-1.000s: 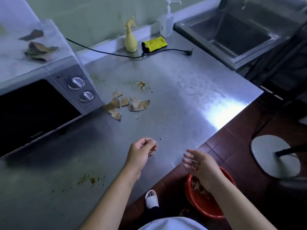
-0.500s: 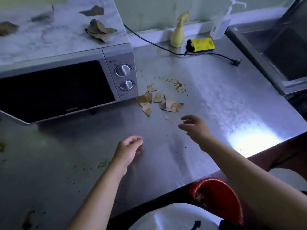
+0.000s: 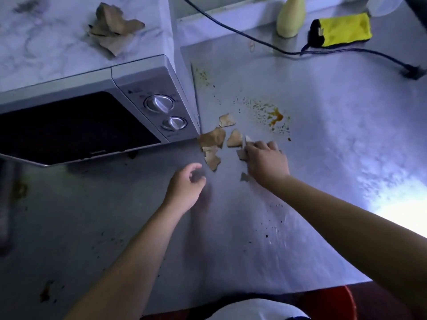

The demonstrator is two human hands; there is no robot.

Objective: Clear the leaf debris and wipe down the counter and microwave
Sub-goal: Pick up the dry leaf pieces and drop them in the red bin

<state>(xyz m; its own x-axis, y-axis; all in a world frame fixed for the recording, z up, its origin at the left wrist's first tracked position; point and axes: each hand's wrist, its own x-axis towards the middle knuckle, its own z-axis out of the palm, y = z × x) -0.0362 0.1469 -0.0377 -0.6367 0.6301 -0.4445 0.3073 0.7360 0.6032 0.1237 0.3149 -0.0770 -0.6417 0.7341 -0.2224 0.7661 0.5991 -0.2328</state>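
Several dry brown leaf fragments (image 3: 212, 140) lie on the steel counter (image 3: 335, 139) by the microwave's (image 3: 138, 79) front right corner. My right hand (image 3: 265, 162) is down on the right side of that pile, fingers curled over a few fragments and gripping them. My left hand (image 3: 187, 183) hovers just left of the pile, fingers loosely curled, holding nothing. More crumpled leaves (image 3: 113, 31) sit on the microwave's marbled top. An orange stain (image 3: 276, 116) with specks marks the counter beyond the pile.
A yellow cloth (image 3: 342, 30) and a yellow spray bottle (image 3: 291, 17) stand at the back by the wall. A black cord (image 3: 231, 31) runs across to a plug (image 3: 413, 71). A red bucket (image 3: 335, 301) sits below the counter's front edge. Dark specks dot the near counter.
My right hand went from over the red bucket to the leaf pile and now closes on fragments. My left hand moved forward toward the pile. The view shifted closer to the microwave.
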